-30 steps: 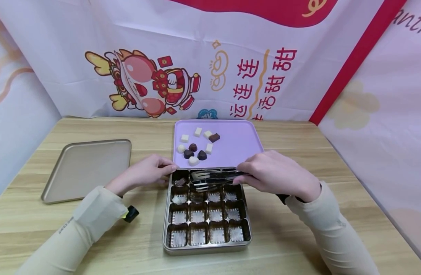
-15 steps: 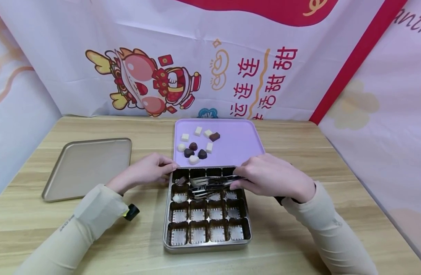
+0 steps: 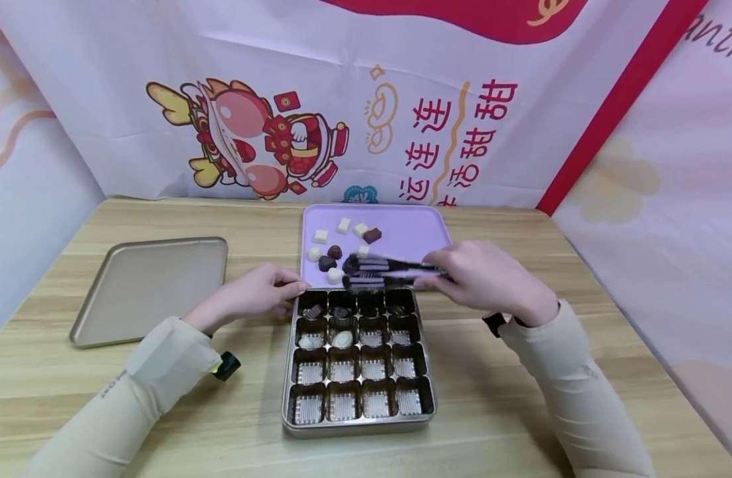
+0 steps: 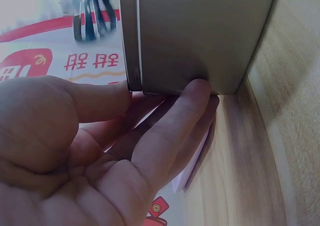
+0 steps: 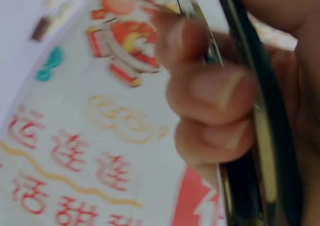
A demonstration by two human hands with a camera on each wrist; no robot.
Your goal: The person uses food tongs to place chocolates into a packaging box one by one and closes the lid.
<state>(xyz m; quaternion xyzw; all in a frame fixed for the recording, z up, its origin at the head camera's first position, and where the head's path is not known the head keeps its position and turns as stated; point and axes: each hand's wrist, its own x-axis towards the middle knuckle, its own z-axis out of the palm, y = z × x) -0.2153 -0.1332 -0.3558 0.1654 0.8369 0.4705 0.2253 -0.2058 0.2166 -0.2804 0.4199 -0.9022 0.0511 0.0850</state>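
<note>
My right hand (image 3: pixel 488 277) grips metal tongs (image 3: pixel 396 265), its fingers wrapped round the arms in the right wrist view. The tips are spread over the near part of the lilac tray (image 3: pixel 410 232), by a dark chocolate and a white heart chocolate (image 3: pixel 335 275). In front stands a tin box (image 3: pixel 357 429) with a compartment insert. A white chocolate (image 3: pixel 343 339) lies in its second row, another white piece (image 3: pixel 307 342) to its left, and dark pieces in the far row. My left hand (image 3: pixel 260 292) holds the tin's far left corner, thumb at the rim and fingers against the side.
Several white and dark chocolates, including a brown block (image 3: pixel 372 235), lie on the left half of the lilac tray. A flat bronze lid (image 3: pixel 157 289) lies at the left of the wooden table (image 3: pixel 497 405). A printed cloth (image 3: pixel 342 40) hangs behind.
The tongs moved away from the tin's second row, up and back to the lilac tray, and their tips spread. A white chocolate now shows in the second-row compartment. My left hand stayed put.
</note>
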